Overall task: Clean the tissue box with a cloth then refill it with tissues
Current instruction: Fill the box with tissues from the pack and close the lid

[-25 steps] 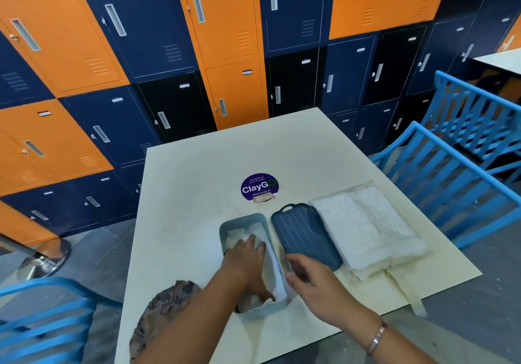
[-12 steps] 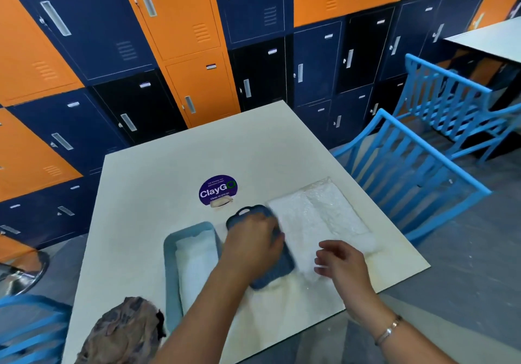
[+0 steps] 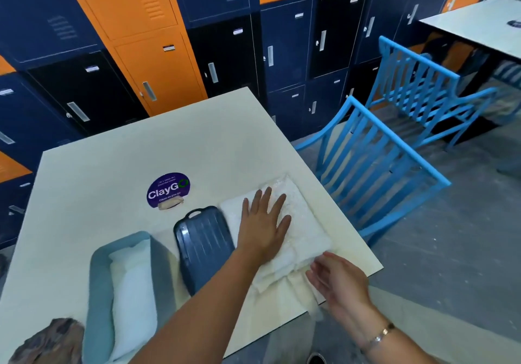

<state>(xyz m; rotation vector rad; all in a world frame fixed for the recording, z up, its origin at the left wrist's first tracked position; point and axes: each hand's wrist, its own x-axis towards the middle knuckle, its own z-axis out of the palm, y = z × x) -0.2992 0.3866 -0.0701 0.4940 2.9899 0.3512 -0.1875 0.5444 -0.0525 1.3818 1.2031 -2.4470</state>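
Head | tissue box [image 3: 97, 273]: holds white tissues [image 3: 132, 293] | lid [image 3: 203, 248] off, beside

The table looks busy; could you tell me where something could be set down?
Bare: the far half of the table beyond the sticker, and the left strip beside the tissue box. Crowded: the near edge, lid, tissue pack, left hand, right hand.

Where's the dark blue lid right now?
Head view: the dark blue lid lies flat on the table, between the light blue tissue box on its left and the tissue pack on its right, near the ClayGo sticker.
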